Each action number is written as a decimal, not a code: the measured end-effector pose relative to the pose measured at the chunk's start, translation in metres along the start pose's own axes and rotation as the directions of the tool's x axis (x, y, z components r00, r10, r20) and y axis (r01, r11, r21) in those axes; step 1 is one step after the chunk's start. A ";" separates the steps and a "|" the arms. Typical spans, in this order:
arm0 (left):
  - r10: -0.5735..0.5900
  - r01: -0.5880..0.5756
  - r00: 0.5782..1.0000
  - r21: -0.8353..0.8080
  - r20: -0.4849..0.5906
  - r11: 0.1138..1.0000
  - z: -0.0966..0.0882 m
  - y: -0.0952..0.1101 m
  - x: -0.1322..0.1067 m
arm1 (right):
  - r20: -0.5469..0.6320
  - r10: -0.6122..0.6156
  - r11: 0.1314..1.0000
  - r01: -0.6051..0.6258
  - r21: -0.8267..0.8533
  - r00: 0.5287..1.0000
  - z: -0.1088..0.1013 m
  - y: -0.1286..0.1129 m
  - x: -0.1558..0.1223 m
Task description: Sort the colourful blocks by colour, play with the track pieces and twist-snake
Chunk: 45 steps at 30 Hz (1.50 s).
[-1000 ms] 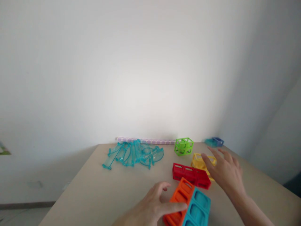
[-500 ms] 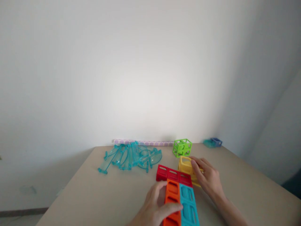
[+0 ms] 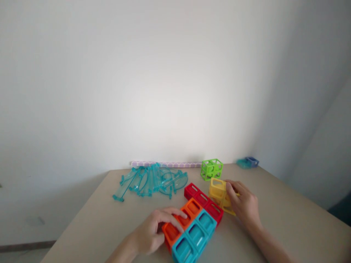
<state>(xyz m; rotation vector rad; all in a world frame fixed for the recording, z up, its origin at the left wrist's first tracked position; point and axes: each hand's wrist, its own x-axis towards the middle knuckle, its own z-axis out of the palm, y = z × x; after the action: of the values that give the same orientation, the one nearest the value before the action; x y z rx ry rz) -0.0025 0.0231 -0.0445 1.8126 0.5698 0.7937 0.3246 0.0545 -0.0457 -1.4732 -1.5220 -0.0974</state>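
My left hand grips a row of orange open-sided blocks, fingertips over their tops and thumb against the near left end. Alongside, touching the orange row, runs a row of light-blue blocks. A row of red blocks lies across the far end of both, in contact with them. My right hand is closed around the right side of a group of yellow blocks, just right of the red row. The yellow group's right part is hidden by the fingers.
Several clear teal plastic pieces lie heaped at the back left. A green block frame stands at the back, near a patterned purple strip along the wall. In the far right corner sit a dark-blue block and a teal piece.
The orange and light-blue rows have turned so their near end swings left, with my left hand moving left along. The red row has tilted too. My right hand stays on the yellow blocks.
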 end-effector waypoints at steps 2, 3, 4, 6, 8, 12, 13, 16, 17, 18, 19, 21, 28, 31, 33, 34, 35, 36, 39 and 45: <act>-0.005 0.005 1.000 0.010 -0.012 1.000 0.001 0.002 0.001 | 0.000 0.021 1.000 -0.021 -0.016 1.000 0.004 -0.003 -0.001; -0.006 0.006 1.000 0.012 -0.019 1.000 0.002 0.003 0.002 | 0.012 0.022 1.000 -0.022 -0.018 1.000 0.006 -0.005 -0.002; -0.007 0.008 1.000 0.013 -0.025 1.000 0.002 0.004 0.002 | 0.037 0.012 1.000 -0.012 -0.014 0.999 0.008 -0.008 -0.004; -0.011 0.012 0.999 0.016 -0.035 1.000 0.002 0.005 0.002 | 0.121 -0.031 0.999 0.028 0.023 0.992 0.012 -0.012 -0.008; -0.012 0.013 0.999 0.012 -0.036 1.000 0.001 0.005 0.003 | 0.223 -0.065 0.995 0.045 0.091 0.973 0.015 -0.015 -0.012; -0.009 0.009 1.000 -0.007 -0.017 1.000 -0.001 0.005 0.002 | 0.385 -0.027 0.949 -0.098 0.301 0.923 0.019 -0.013 -0.018; -0.011 0.011 1.000 -0.014 -0.015 1.000 -0.001 0.005 0.001 | 0.419 -0.021 0.922 -0.144 0.360 0.908 0.019 -0.013 -0.018; -0.018 0.018 1.000 -0.018 -0.011 1.000 -0.001 0.004 0.001 | 0.491 -0.048 0.836 -0.234 0.497 0.870 0.018 -0.015 -0.019; -0.020 0.019 1.000 -0.013 -0.012 1.000 -0.001 0.003 0.001 | 0.509 -0.061 0.815 -0.251 0.522 0.859 0.017 -0.017 -0.019; -0.020 0.020 1.000 -0.005 -0.014 1.000 -0.001 0.003 0.001 | 0.525 -0.069 0.799 -0.268 0.538 0.848 0.016 -0.019 -0.019; -0.022 0.022 1.000 0.003 -0.019 1.000 -0.001 0.003 0.002 | 0.543 -0.073 0.786 -0.287 0.548 0.837 0.016 -0.021 -0.019; -0.023 0.023 0.999 0.008 -0.030 1.000 -0.001 0.003 0.003 | 0.573 -0.070 0.766 -0.324 0.555 0.816 0.015 -0.023 -0.018; -0.021 0.018 0.999 -0.076 -0.029 0.997 -0.003 -0.003 0.006 | 0.619 -0.133 0.709 -0.362 0.606 0.774 0.010 -0.024 -0.015; -0.032 0.019 0.992 -0.109 -0.122 0.994 -0.007 -0.010 0.008 | 0.640 -0.165 0.680 -0.384 0.625 0.750 0.007 -0.024 -0.014; -0.057 0.030 0.980 -0.137 -0.193 0.990 -0.008 -0.014 0.009 | 0.649 -0.178 0.684 -0.381 0.622 0.740 0.005 -0.023 -0.014; -0.076 0.043 0.974 -0.157 -0.213 0.987 -0.009 -0.015 0.009 | 0.650 -0.183 0.686 -0.378 0.622 0.738 0.005 -0.022 -0.014; -0.096 0.055 0.970 -0.180 -0.225 0.982 -0.009 -0.017 0.010 | 0.650 -0.187 0.687 -0.375 0.623 0.737 0.006 -0.021 -0.015; -0.113 0.066 0.966 -0.203 -0.231 0.977 -0.009 -0.018 0.010 | 0.645 -0.190 0.683 -0.372 0.628 0.741 0.007 -0.019 -0.015; -0.137 0.082 0.957 -0.218 -0.254 0.973 -0.006 -0.020 0.011 | 0.628 -0.191 0.669 -0.368 0.646 0.755 0.012 -0.014 -0.018; -0.172 0.128 0.901 -0.135 -0.398 0.983 -0.001 -0.025 0.014 | 0.620 -0.234 0.568 -0.412 0.712 0.749 0.026 -0.017 -0.029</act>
<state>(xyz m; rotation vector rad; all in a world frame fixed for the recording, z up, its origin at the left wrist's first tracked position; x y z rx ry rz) 0.0057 0.0425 -0.0636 1.4887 0.9094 1.0845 0.2899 0.0454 -0.0692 -0.7774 -1.6387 1.2187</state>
